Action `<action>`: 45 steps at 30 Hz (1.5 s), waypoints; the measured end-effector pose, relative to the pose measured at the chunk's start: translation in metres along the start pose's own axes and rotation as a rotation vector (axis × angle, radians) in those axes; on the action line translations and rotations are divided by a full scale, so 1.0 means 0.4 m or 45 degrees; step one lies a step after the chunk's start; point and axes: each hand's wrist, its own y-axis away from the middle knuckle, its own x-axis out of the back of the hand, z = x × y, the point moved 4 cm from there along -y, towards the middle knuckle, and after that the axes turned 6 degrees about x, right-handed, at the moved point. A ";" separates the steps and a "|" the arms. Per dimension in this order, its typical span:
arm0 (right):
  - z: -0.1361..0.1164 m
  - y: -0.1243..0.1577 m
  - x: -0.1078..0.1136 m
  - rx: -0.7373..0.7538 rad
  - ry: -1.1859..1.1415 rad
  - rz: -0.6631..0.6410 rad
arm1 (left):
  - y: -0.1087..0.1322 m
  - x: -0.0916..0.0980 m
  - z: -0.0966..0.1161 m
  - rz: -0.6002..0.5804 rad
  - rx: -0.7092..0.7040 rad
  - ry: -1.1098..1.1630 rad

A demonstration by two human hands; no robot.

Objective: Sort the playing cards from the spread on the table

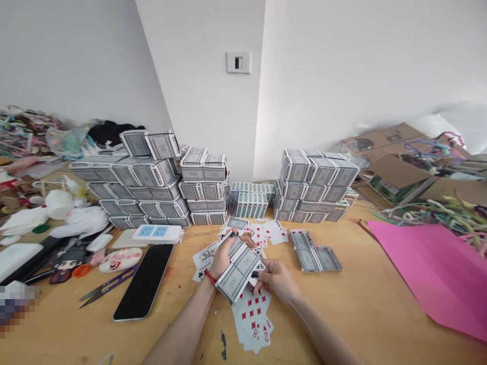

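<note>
Card block (243, 266) in grip of left hand (223, 258); right hand (278, 280) pinches card (261, 266) at block's three o'clock. Better hold block firmly, pinch lightly, so corners not bend.

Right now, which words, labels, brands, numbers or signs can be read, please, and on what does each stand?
"8", with a black suit sign: the card at the right hand.
"8", red: the loose front cards.
"2", red: the same front cards, which also show red diamond signs.
Red heart signs, no words: the loose back cards.
Too small or blurred to read: any print on the wall plate, power strip and green boxes.
</note>
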 end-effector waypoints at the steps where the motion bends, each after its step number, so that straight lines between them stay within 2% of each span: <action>1: 0.000 0.000 0.001 0.001 0.002 -0.002 | 0.008 -0.006 0.007 0.046 0.011 -0.094; 4: 0.004 -0.003 0.005 0.001 -0.013 -0.009 | 0.027 -0.028 0.039 0.166 -0.096 -0.285; 9: 0.010 -0.011 0.015 0.054 -0.057 0.020 | 0.016 -0.035 0.026 0.121 0.010 -0.084; 15: -0.013 -0.016 0.053 0.270 -0.246 0.384 | 0.009 -0.022 -0.015 0.061 0.061 0.006; 19: -0.032 -0.012 0.071 0.385 -0.337 0.546 | 0.016 -0.022 0.006 -0.089 -0.063 0.097; 22: -0.031 -0.010 0.080 0.353 -0.307 0.578 | 0.019 -0.022 0.028 -0.247 -0.006 0.208; 24: -0.030 -0.008 0.085 0.342 -0.173 0.599 | 0.020 -0.022 0.033 -0.299 0.098 0.133; 28: -0.033 -0.012 0.082 0.355 0.071 0.509 | 0.016 -0.014 0.014 -0.282 0.241 -0.377; 31: -0.030 -0.016 0.080 0.302 -0.060 0.430 | 0.000 0.010 0.001 -0.106 0.188 -0.605; 34: -0.035 -0.017 0.080 0.295 -0.292 0.379 | -0.016 0.039 0.001 0.126 0.061 -0.561; 36: -0.043 -0.016 0.073 0.310 -0.377 0.302 | -0.021 0.048 0.006 0.219 -0.051 -0.442; 40: -0.043 -0.013 0.052 0.306 -0.234 0.146 | -0.010 0.025 0.013 0.178 -0.138 -0.242; 45: -0.027 -0.016 0.063 0.314 0.028 0.311 | 0.012 -0.015 0.007 0.078 -0.035 -0.214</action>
